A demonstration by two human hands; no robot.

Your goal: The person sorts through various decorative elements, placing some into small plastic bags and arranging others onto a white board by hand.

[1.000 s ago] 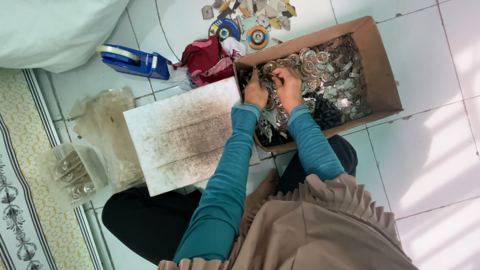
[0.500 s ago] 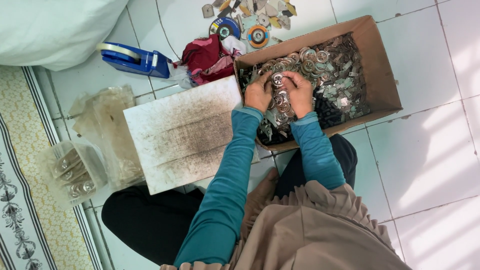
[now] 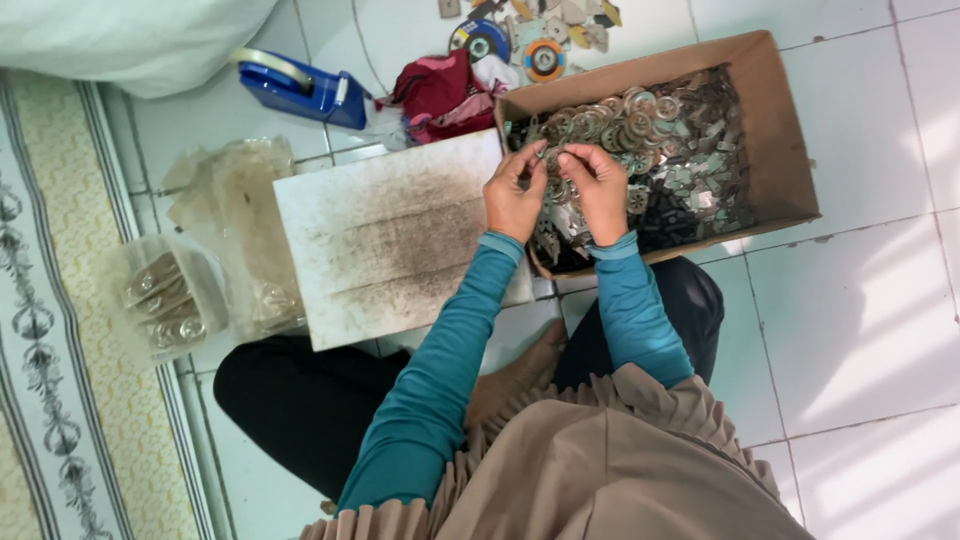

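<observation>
Left hand (image 3: 513, 195) and right hand (image 3: 600, 190) curled, pinching metal rings (image 3: 553, 160), over cardboard box (image 3: 780, 130)

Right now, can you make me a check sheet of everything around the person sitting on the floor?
Surface: white tiled floor, sunlit at the right.
Job's things: brown cardboard box full of small round metal rings and flat metal bits; a smudged white board lies beside it.
Clutter: blue tape dispenser, red cloth, round discs, clear plastic bags with metal pieces inside.
Grips: left hand and right hand are together over the box, fingers pinching small metal parts; which parts is too small to tell.
Cables: nothing seen.
Surroundings: patterned yellow rug at the left, white pillow at the top left.
</observation>
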